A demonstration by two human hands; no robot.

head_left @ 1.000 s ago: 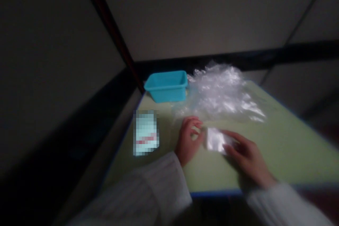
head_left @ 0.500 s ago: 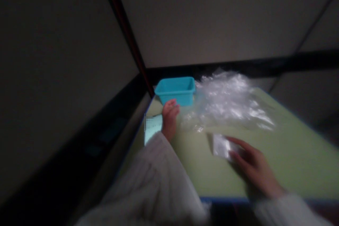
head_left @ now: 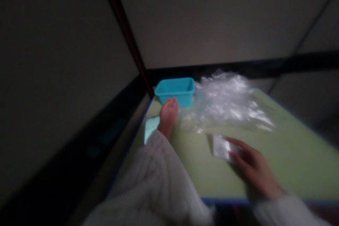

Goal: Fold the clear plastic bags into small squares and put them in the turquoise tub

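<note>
My right hand (head_left: 251,164) grips a small whitish, shiny packet (head_left: 221,147) between thumb and fingers, just above or on the table near its front. Its exact kind does not show through the blur. Farther forward, my left hand (head_left: 169,111) reaches to the front of a turquoise plastic bin (head_left: 176,99). The fingers there look bent, but they are blurred and partly hidden, so I cannot tell whether they hold anything. A loose heap of clear plastic bags (head_left: 227,95) lies to the right of the bin.
The yellow-green tabletop (head_left: 196,169) has a blue edge. Partly behind my left wrist lies a phone-like flat thing with a pale lit face (head_left: 150,127), by the left edge. Grey panels (head_left: 212,17) stand behind the table and at its left.
My left hand has turned over and shifted slightly, with its fingers closer together. My right hand keeps the packet in almost the same spot.
</note>
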